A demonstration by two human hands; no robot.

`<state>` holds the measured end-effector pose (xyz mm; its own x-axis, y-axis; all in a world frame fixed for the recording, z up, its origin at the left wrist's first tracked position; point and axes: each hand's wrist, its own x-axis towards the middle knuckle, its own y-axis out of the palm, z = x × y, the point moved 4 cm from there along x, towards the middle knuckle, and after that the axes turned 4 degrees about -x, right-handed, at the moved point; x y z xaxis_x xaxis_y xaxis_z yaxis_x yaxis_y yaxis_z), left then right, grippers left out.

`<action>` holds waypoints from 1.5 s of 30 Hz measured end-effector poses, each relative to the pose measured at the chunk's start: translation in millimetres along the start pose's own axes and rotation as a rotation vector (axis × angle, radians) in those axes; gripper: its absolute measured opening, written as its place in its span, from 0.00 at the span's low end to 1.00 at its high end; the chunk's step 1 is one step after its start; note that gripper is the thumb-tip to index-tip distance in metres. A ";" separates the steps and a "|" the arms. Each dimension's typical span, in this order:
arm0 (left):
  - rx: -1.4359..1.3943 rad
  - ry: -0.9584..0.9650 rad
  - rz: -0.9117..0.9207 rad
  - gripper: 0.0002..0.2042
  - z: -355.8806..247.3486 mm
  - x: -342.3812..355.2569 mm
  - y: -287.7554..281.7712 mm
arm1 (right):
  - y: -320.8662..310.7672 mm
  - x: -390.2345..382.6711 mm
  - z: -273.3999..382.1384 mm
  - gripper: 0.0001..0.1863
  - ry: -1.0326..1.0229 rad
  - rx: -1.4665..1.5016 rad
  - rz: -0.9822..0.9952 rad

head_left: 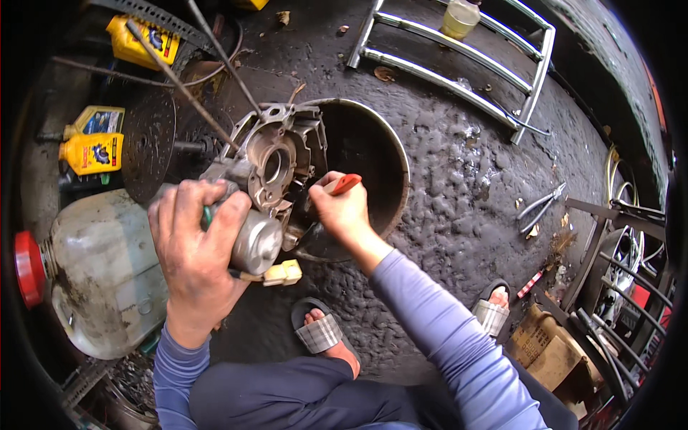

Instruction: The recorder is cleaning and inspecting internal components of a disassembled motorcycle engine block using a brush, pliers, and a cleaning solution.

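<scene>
A metal engine casing (269,161) with a round bore rests at the left rim of a wide round pan (365,154), dark inside. My left hand (197,240) is wrapped around the silver cylindrical starter motor (258,240) on the casing's near side. From that motor hangs a cream plastic connector (282,273). In my closed right hand (342,208) is a red-handled paintbrush (347,183), beside the casing and above the pan. Its handle end points up and away; the bristle end is hidden by my hand and the casing.
A large stained jug (107,272) with a red cap lies at left, near yellow oil bottles (92,153). Metal rods (179,82) lean behind the casing. A chrome rack (444,36) lies far right; pliers (542,206) and a torn carton (552,347) are on the right floor.
</scene>
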<state>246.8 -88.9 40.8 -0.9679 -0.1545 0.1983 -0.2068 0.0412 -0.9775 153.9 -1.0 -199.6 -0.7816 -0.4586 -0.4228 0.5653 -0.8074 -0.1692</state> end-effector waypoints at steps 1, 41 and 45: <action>0.004 -0.004 0.003 0.24 2.1 -4.2 0.3 | 7.2 -8.5 -4.9 0.08 0.089 0.107 0.030; 0.067 0.062 0.018 0.19 -11.7 -27.4 1.0 | -45.6 -31.5 8.6 0.10 -0.503 -0.394 0.292; 0.042 0.046 0.004 0.19 -9.1 -23.9 2.1 | -32.8 -30.2 12.6 0.12 -0.798 -0.492 0.685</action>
<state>268.2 -76.2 34.7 -0.9745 -0.1086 0.1964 -0.1977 0.0005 -0.9803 155.7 34.6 -170.0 -0.1179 -0.9888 0.0920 0.8387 -0.1488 -0.5239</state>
